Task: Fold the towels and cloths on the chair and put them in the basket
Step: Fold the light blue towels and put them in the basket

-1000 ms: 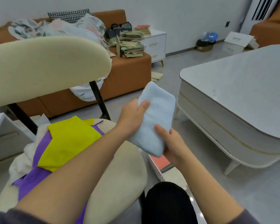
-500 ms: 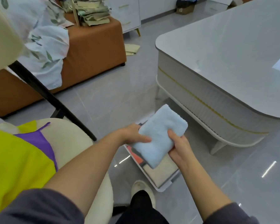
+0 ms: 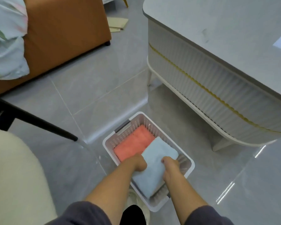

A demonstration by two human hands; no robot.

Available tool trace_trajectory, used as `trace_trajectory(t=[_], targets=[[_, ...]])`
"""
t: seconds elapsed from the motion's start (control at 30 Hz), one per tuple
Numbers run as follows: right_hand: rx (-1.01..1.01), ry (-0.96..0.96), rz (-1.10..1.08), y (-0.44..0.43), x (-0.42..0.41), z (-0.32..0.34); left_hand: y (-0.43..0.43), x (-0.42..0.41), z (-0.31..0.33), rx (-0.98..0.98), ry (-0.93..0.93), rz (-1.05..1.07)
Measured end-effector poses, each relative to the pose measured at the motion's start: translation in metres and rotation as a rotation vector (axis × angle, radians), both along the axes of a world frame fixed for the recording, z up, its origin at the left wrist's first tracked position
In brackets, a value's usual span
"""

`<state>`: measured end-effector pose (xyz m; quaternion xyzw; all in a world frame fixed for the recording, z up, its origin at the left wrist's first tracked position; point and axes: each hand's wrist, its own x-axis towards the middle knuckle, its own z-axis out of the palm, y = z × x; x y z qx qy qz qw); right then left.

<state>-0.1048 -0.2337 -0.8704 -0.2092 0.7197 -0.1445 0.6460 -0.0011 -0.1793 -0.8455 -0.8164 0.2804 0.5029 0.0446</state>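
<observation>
grip: left hand [image 3: 137, 163], right hand [image 3: 169, 166] pinched folded pale-blue terry towel [image 3: 154, 168], guarding its fold
spot: near end of white slotted plastic basket [image 3: 107, 143]

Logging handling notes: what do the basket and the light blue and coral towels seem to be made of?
Basket: likely white moulded plastic with a matte finish; its walls are perforated in a grid. Light blue towel: seemingly terry cloth, with a fuzzy nap and a thick, soft fold. Coral towel: probably similar terry, with the same fuzzy surface. The fibre cannot be told.
</observation>
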Motion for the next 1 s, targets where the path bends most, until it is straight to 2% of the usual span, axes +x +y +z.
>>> trace_trajectory(t=[0.27,0.37,0.5,0.6,0.73,0.83,0.93,1.0], targets=[[0.046,0.151,-0.063,-0.009,-0.005,-0.046,0.000,-0.013,-0.050,0.011,0.026,0.057],[0.006,0.238,0.016,-0.010,-0.003,-0.063,0.001,-0.018,-0.060,0.038,0.042,0.039],[0.031,0.200,-0.083,-0.006,0.003,-0.069,0.005,-0.021,-0.069,0.011,-0.016,0.037],[0.088,0.224,-0.033,-0.010,0.002,-0.064,0.006,-0.027,-0.072,-0.003,-0.097,0.074],[0.039,0.237,0.193,-0.006,-0.006,-0.050,0.009,-0.034,-0.059,-0.022,-0.288,-0.017],[-0.175,0.388,0.445,-0.002,-0.015,-0.031,0.018,-0.033,-0.046,-0.084,-0.403,-0.188],[-0.497,0.424,0.843,-0.003,-0.024,-0.016,0.025,-0.035,-0.041,-0.134,-0.406,-0.392],[-0.569,0.416,1.150,-0.011,-0.024,-0.017,0.027,-0.037,-0.040,-0.129,-0.318,-0.426]])
